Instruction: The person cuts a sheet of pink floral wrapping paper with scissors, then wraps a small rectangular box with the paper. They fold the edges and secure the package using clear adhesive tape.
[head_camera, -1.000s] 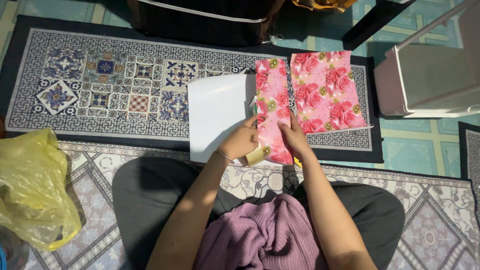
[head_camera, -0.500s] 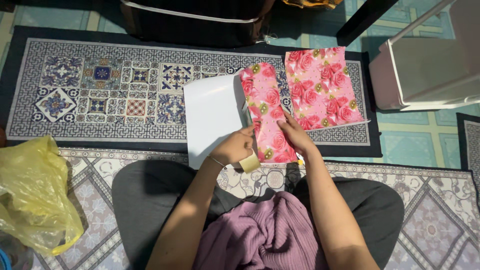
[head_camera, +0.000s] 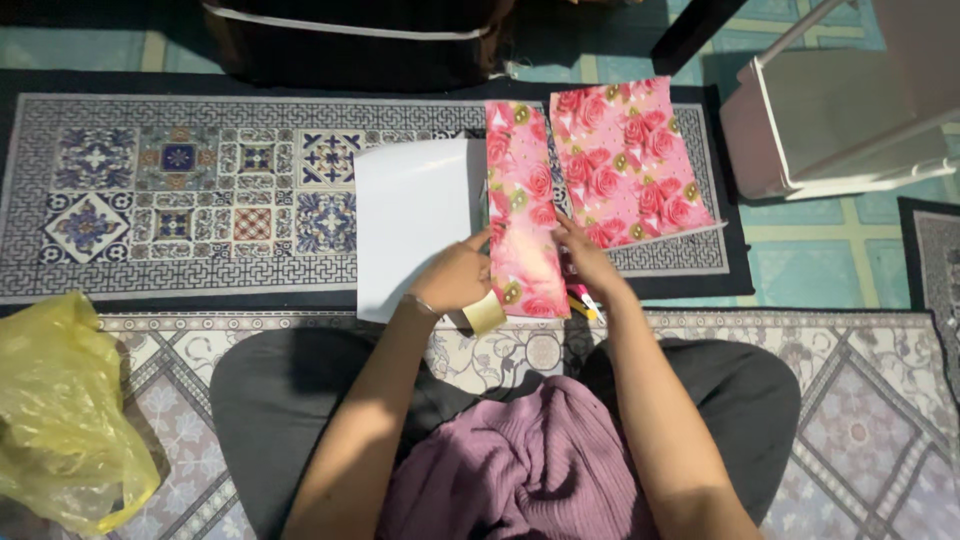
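Rose-patterned wrapping paper (head_camera: 520, 215) folded over white sheet (head_camera: 415, 215) on rug (head_camera: 200, 180). Left hand (head_camera: 452, 277) curled around tape roll (head_camera: 484, 313), fingertips on fold; right hand (head_camera: 585, 258) pressing flat, fingers extended. Yellow bag (head_camera: 60, 410): contents hidden. Fold now straighter than before.

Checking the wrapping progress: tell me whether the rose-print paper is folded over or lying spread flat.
Folded over. One rose-print flap is turned over, showing its pattern beside the sheet's white underside; the left hand and right hand press its edges.
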